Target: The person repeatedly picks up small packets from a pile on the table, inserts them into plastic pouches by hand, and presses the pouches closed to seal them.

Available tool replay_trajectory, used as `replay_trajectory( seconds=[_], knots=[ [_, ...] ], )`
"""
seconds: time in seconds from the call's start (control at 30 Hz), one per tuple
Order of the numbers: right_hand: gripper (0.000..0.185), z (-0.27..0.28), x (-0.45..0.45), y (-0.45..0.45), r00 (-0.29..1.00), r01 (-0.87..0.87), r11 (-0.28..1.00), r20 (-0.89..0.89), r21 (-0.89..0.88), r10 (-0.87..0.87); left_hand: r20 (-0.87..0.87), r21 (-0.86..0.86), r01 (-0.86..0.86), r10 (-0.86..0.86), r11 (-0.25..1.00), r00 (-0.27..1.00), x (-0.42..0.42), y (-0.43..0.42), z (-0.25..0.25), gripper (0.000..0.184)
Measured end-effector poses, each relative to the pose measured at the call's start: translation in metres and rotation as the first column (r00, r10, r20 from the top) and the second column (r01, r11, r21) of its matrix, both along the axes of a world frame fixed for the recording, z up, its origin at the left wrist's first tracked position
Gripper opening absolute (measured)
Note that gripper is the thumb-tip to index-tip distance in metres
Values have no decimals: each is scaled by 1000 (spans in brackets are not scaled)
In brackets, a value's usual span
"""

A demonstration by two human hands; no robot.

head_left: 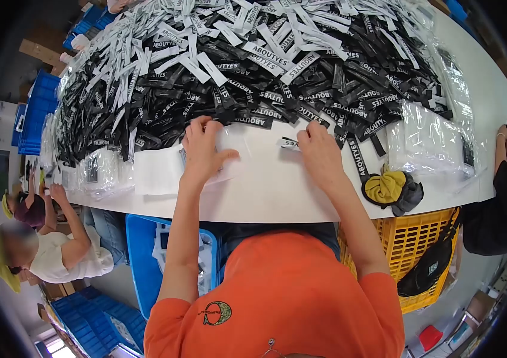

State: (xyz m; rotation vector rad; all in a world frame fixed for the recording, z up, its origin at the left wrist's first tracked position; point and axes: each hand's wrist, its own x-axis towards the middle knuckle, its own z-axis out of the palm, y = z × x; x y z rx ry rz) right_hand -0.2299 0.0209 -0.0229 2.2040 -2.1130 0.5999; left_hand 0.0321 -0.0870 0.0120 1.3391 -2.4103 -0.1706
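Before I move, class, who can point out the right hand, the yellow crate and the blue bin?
Right hand (pixel 320 150): head view, on the back of the hand.
Yellow crate (pixel 392 231): head view, on its lattice wall.
Blue bin (pixel 138 256): head view, on its left side wall.

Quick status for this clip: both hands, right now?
Left hand: open, thumb spread, fingertips at the edge of the packet pile.
Right hand: closed on a black-and-white strip.

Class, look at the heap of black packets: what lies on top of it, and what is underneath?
White packets lie on the heap of black packets. White tabletop shows along its near side; whatever is beneath the heap is covered.
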Motion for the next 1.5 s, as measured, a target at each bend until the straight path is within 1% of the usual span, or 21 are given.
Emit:
replay_trajectory(
  seconds=[0.1,0.13,0.2,0.3,0.4,0.43,0.5,0.57,0.63,0.7,0.77,0.83,0.93,1.03,1.13,1.2,1.27,1.3,1.4,1.47,1.5],
  knots=[
    [18,0,-1,21,985,-31,985,161,-172,59,-154,53,20,-12,998,988,4,-5,2,39],
    [19,9,5,28,886,8,997,463,-80,29,-213,86,43,-24,995,977,3,-4,10,35],
    [20,29,26,39,438,-2,993,893,120,-107,-402,353,62,91,934,911,-3,19,27,14],
    [20,43,50,39,292,-50,999,956,1,13,-524,447,170,103,878,845,-9,49,45,9],
    [16,34,44,39,257,-191,976,965,109,-58,-566,476,186,138,860,813,-13,66,50,8],
    [11,31,48,38,131,-154,979,985,130,-110,-575,367,207,46,907,817,-12,69,43,11],
    [11,37,43,42,50,-208,963,985,172,-165,-337,47,354,-319,934,886,-15,75,47,18],
    [11,42,44,47,3,-238,952,980,194,-199,-169,49,484,-470,874,866,-18,84,58,29],
    [11,43,51,53,-12,-243,950,979,196,-205,-283,140,492,-442,859,851,-13,81,42,29],
    [9,42,39,52,-183,-335,915,937,225,-297,-392,126,545,-463,829,795,-16,70,38,16],
    [10,44,33,48,-453,-347,920,825,184,-336,-694,393,557,-161,732,702,-18,72,33,13],
    [18,35,44,38,-238,-219,976,970,-12,-41,-796,537,612,109,581,595,-22,73,23,16],
    [22,30,46,38,-210,-239,962,974,-132,81,-856,510,673,242,536,457,-35,82,6,21],
    [16,25,50,45,-574,-317,945,810,-82,-122,-734,591,731,603,342,312,-40,94,9,27],
    [20,24,51,42,-712,-368,928,657,-50,-247,-637,478,855,751,204,177,-34,93,-2,33],
    [22,26,58,38,-454,-212,976,879,53,-146,-618,492,851,762,183,194,-34,93,-3,40],
    [15,25,61,35,3,-27,999,1000,-25,25,-601,651,725,735,223,314,-40,97,11,52],
    [7,33,56,35,324,-3,988,934,-156,148,-680,568,793,668,219,303,-42,98,14,55],
    [27,35,47,36,542,-153,951,782,-268,308,-478,846,533,431,-8,766,-41,99,33,57],
    [27,40,32,39,645,-142,960,713,-242,276,-507,857,481,138,186,851,-23,93,40,62],
    [26,44,23,41,711,-123,971,665,-205,230,-467,802,428,-8,416,884,-23,93,53,63]
  ],
)
